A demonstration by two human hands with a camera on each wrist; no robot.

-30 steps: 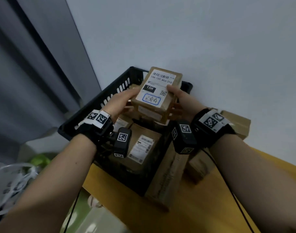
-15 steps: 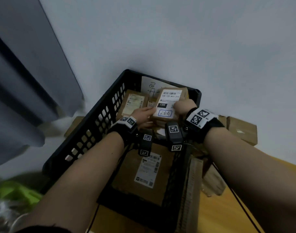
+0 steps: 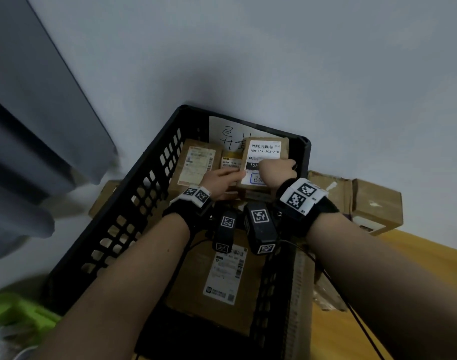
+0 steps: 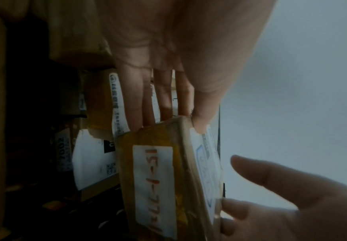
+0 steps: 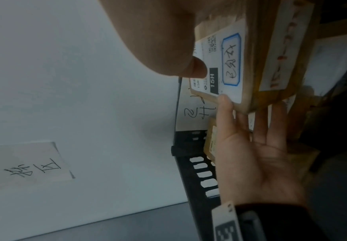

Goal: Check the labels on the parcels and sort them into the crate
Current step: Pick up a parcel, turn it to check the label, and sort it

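A brown parcel with a white label reading 15H-159-A03-210 sits low in the far right corner of the black crate. My left hand holds its near left corner, with straight fingers underneath and the thumb on the label edge. My right hand grips the right side, its thumb pressing on the label. In the left wrist view the parcel shows a side sticker with red handwriting. The right wrist view shows the label's blue-framed box.
Other labelled parcels lie in the crate: a large one near me and two at the far left. A handwritten paper leans on the back wall. Cardboard boxes stand on the wooden table to the right.
Both hands have carried the parcel from above the crate's rim down into its far right corner. The head view has tilted down over the crate.
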